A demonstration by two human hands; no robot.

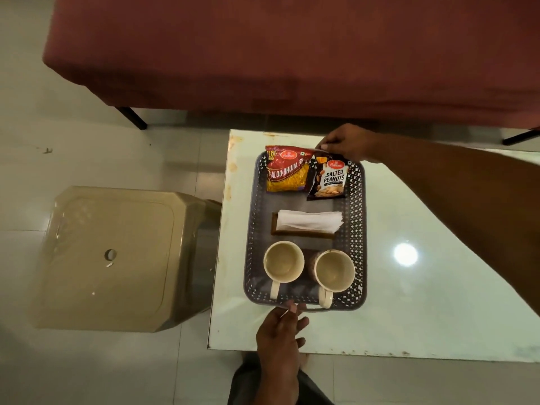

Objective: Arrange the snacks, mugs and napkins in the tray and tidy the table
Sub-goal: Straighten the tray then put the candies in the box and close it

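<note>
A grey perforated tray point(358, 229) lies on the white glass table point(423, 302). At its far end lean a red and yellow Aloo Bhujia packet point(287, 171) and a black Salted Peanuts packet point(330, 179). White napkins point(309, 220) sit in a brown holder point(301, 233) in the middle. Two cream mugs, the left mug point(283, 263) and the right mug point(334, 271), stand at the near end. My right hand point(347, 143) pinches the tray's far rim by the packet tops. My left hand point(280, 334) grips the near rim.
A beige plastic stool point(114, 255) stands close to the table's left edge. A dark red sofa point(292, 54) runs along the far side, with black legs on the pale tiled floor. A ceiling light glints on the glass at the right.
</note>
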